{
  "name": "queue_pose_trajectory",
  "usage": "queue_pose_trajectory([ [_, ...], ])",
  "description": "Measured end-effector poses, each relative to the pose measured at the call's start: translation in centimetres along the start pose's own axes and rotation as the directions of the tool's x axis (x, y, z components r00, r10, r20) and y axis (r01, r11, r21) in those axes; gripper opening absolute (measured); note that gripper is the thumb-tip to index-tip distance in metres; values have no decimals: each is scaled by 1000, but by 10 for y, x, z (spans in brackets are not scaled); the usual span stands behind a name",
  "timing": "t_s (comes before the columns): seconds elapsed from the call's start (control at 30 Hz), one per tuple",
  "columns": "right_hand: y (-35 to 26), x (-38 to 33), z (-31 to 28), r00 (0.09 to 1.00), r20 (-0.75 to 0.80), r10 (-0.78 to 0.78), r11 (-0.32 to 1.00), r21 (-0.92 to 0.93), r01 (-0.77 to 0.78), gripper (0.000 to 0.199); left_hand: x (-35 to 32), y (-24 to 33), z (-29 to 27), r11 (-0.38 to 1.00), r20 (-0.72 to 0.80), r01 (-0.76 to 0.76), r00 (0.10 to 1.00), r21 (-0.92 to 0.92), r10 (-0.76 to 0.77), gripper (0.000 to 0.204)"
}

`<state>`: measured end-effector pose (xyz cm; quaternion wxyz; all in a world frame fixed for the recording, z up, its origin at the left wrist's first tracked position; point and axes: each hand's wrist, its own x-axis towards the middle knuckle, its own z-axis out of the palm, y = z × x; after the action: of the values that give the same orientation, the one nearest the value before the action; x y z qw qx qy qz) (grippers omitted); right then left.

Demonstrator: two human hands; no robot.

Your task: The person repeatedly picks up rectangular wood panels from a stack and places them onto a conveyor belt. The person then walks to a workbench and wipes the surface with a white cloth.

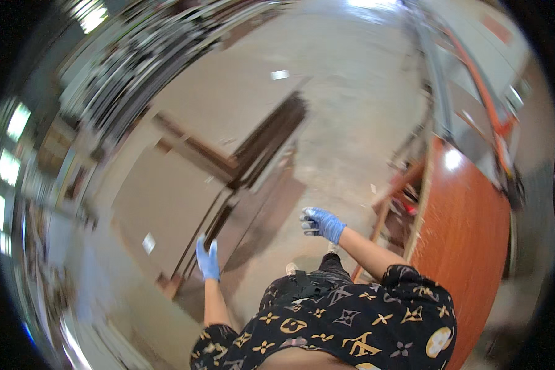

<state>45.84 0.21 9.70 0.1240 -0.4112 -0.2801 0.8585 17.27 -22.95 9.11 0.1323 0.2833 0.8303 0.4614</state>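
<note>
Panels (pixel 166 213) at left, tabletop (pixel 465 228) at right, floor (pixel 348 135) between

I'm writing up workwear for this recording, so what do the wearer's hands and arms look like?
The left hand and right hand wear blue gloves ending around the wrists; the fingers look paler, whitish in places. The forearms are bare, and the short black sleeves carry yellowish and grey flower-like and star-like motifs.
</note>
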Motion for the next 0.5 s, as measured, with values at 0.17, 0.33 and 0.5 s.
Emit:
queue_pose_trajectory([
  [0.17,-78,-42,-163,955,-107,-277,901,315,297,13,-41,6,102,981,111,-85,988,-175,106,36],
  [0.33,-128,-116,-299,772,-481,-416,700,372,609,21,-60,57,196,942,439,57,893,-331,100,28],
  [0.5,-184,-148,-414,490,-825,-281,604,245,758,40,-62,107,264,949,553,19,816,-314,167,28],
])
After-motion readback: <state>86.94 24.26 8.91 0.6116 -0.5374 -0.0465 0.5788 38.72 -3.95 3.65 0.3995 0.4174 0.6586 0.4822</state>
